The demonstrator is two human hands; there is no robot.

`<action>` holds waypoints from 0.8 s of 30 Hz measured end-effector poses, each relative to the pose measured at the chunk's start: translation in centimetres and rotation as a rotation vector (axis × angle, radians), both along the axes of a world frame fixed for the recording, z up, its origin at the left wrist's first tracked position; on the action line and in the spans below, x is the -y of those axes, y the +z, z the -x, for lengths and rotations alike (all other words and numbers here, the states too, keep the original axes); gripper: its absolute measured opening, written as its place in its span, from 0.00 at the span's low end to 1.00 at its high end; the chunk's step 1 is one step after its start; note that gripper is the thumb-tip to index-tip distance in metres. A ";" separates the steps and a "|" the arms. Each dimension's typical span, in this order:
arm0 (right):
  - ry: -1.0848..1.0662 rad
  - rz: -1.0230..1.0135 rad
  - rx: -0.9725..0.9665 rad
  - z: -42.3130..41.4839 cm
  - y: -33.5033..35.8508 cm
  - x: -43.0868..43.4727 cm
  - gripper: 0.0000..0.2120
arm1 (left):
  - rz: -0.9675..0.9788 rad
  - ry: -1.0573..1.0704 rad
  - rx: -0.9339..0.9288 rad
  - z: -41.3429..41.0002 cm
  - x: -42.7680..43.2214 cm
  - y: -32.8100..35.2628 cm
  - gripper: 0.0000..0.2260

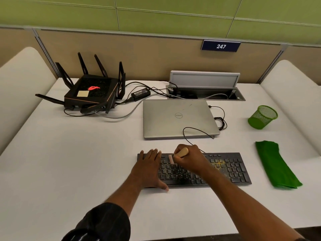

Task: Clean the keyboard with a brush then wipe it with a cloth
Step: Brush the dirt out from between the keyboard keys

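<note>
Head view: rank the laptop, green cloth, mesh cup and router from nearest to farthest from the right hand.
1. Laptop, closed, just behind the right hand gripping the brush.
2. Green cloth, to its right.
3. Mesh cup, farther back right.
4. Router, far back left.

"247" on blue sign (220, 46); "DELL" logo on laptop (178, 119).

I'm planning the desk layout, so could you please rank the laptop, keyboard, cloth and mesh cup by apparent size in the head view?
1. keyboard and laptop: too close to rank; the keyboard is wider but nearer the camera.
2. cloth.
3. mesh cup, clearly smallest.
</note>
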State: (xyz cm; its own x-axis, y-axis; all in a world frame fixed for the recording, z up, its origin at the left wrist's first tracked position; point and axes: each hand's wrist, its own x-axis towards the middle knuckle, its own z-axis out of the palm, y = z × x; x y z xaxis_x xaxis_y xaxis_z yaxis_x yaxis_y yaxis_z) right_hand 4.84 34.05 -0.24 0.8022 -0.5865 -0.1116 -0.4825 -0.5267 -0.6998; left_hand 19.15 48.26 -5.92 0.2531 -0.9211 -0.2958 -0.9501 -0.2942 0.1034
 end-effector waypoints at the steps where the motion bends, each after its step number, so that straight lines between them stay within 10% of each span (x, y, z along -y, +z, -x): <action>1: -0.020 -0.002 0.023 -0.2 0.1 -0.1 0.02 | -0.001 -0.002 0.000 -0.1 -0.1 0.0 0.63; 24: -0.081 0.074 -0.079 -1.6 -0.3 -2.4 0.04 | -0.006 -0.098 -0.055 -2.3 -0.8 0.2 0.62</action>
State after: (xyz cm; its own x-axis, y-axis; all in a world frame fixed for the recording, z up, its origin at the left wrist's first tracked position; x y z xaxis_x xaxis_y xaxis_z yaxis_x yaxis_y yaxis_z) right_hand 6.39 36.42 -0.58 0.7425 -0.6578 -0.1266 -0.5773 -0.5324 -0.6191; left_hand 21.49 49.03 -5.75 0.1454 -0.9387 -0.3124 -0.9673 -0.2012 0.1544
